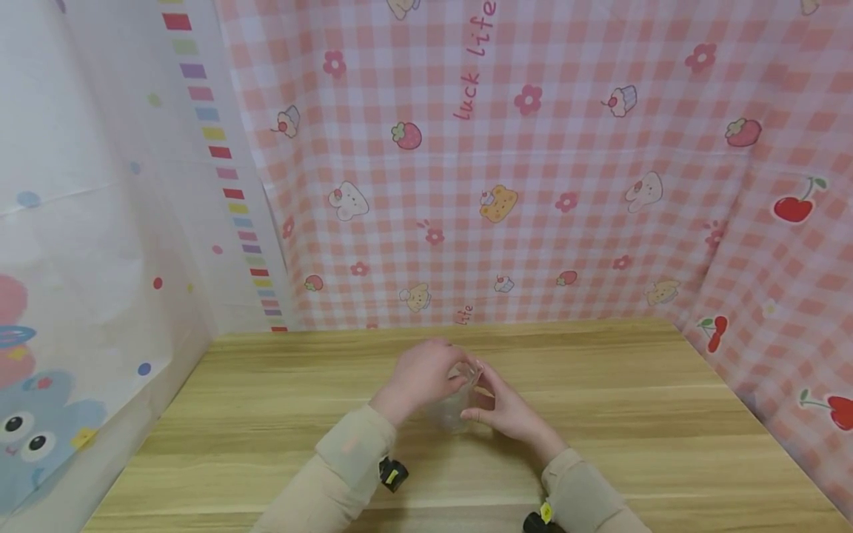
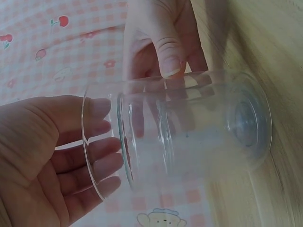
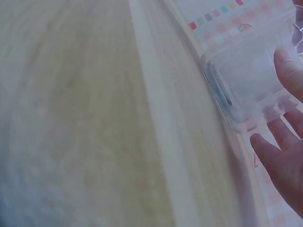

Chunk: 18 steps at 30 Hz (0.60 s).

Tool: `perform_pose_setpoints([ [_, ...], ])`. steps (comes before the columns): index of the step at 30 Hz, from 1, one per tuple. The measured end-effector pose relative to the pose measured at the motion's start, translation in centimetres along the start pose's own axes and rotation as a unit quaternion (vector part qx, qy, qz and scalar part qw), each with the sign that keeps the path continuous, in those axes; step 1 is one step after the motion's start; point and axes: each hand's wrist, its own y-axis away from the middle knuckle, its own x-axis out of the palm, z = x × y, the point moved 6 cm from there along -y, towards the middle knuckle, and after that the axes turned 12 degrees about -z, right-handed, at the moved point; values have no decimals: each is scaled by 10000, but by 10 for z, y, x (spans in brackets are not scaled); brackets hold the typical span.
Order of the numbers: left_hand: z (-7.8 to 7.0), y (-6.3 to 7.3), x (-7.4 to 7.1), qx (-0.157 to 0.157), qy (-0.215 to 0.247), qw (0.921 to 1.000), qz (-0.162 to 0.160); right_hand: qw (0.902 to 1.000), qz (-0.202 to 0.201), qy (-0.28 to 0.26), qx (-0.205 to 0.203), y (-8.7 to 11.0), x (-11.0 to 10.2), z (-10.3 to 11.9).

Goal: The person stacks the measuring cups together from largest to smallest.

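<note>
A clear, see-through cup (image 1: pixel 449 416) stands on the wooden table between both hands. In the left wrist view the same cup (image 2: pixel 203 127) shows several ring-shaped edges near its mouth; whether a second clear piece sits inside it, I cannot tell. My left hand (image 1: pixel 426 376) reaches over from above and grips the mouth end, thumb and fingers bent at the rim. On the other side, my right hand (image 1: pixel 508 411) holds the cup's wall, its thumb (image 2: pixel 170 61) lying against the near face. Some right fingers show through the clear wall.
The wood-grain table (image 1: pixel 266 414) runs back to a pink checked cloth (image 1: pixel 426 178). A white printed sheet (image 1: pixel 120 222) hangs at the left, and another checked cloth with cherries (image 1: pixel 793 296) at the right. Both wrists carry small black cameras (image 1: pixel 393 474).
</note>
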Motion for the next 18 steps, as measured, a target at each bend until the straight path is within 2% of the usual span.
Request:
perform_pose_setpoints([
  [6, 1, 3, -5, 120, 154, 9991, -386, 9999, 18, 153, -15, 0, -1, 4],
  [13, 4, 12, -17, 195, 280, 9952, -922, 9987, 18, 431, -261, 0, -2, 10],
  [18, 6, 18, -27, 206, 350, 9920, -1196, 9976, -188, 658, -113, 1, -8, 12],
])
